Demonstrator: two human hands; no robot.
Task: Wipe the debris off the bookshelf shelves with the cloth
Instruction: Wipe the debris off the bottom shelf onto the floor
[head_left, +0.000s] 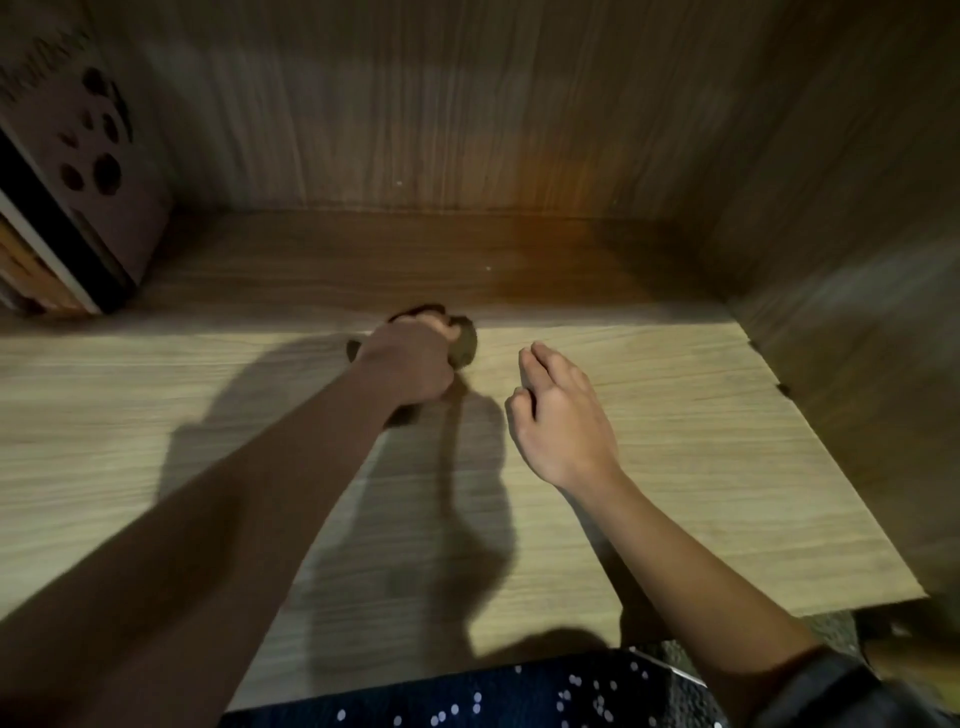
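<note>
I look down into a wooden bookshelf compartment, onto its shelf board (675, 467). My left hand (410, 361) reaches to the middle of the board and grips a bunched, dark cloth (464, 345), which pokes out past the fingers and lies against the wood. My right hand (558, 415) hovers just right of it, fingers relaxed and held together, holding nothing. A few tiny pale specks (488, 268) lie on the shadowed back strip of the shelf. Most of the cloth is hidden under my left hand.
Books (78, 197) lean in the back left corner. The back panel (441, 114) and right side wall (857, 260) enclose the compartment. My dark dotted clothing (493, 696) shows at the shelf's front edge.
</note>
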